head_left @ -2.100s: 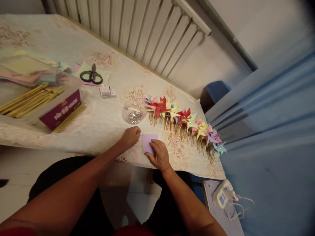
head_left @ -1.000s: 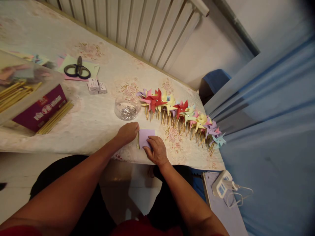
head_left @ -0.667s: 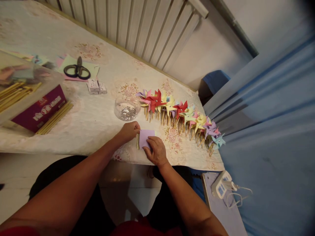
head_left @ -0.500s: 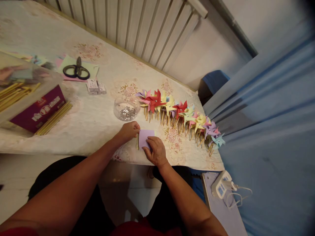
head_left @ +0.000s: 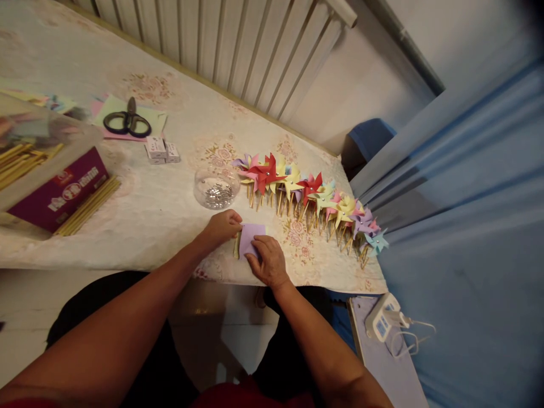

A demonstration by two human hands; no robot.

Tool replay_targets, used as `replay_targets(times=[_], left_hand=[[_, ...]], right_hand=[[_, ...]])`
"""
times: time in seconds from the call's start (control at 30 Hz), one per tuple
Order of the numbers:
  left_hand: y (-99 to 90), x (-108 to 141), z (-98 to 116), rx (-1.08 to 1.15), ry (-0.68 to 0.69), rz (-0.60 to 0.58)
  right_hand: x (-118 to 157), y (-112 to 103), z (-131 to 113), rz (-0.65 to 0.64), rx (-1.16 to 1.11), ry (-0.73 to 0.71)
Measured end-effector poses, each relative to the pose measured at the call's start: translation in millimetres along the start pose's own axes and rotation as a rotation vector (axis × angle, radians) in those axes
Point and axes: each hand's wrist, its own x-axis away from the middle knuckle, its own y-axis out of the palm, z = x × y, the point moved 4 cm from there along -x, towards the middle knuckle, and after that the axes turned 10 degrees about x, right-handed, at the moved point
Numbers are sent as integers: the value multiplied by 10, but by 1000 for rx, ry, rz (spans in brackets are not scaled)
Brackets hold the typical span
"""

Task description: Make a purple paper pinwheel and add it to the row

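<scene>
A square of purple paper (head_left: pixel 247 238) lies near the table's front edge, with pale yellowish paper edges (head_left: pixel 236 246) showing from under its left side. At its upper left corner, the thumb and fingers of my left hand (head_left: pixel 223 226) are closed in a pinch on the purple paper. My right hand (head_left: pixel 270 262) rests over the right part of the square, fingers lying on it and thumb apart on the lower side. A clear round dish (head_left: pixel 216 190) of small silvery pins or fasteners stands just beyond my left hand.
Several colourful paper pinwheels (head_left: pixel 293 181) on sticks form a row at the right. Scissors (head_left: pixel 128 122) lie on coloured paper, beside small white boxes (head_left: pixel 159 150). A clear bin (head_left: pixel 46 141) and thin yellow sticks (head_left: pixel 87 207) are at left; a power strip (head_left: pixel 385 320) sits lower right.
Both hands stay in nearly the same place on the purple paper. Its left edge looks slightly more bent beside my left fingers. The view has shifted a little.
</scene>
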Motion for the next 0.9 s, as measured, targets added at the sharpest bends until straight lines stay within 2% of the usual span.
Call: replay_targets(times=[0.23, 0.37, 0.67, 0.9], left_hand=[[4, -29, -42, -29, 23, -8], [8, -22, -21, -118, 38, 1], [33, 44, 42, -142, 112, -34], [66, 22, 7, -129, 82, -59]], right_hand=[[-2, -6, -2, 17, -13, -4], [1, 1, 4, 1, -11, 7], [3, 11, 9, -4, 0, 2], [-7, 0, 1, -4, 2, 7]])
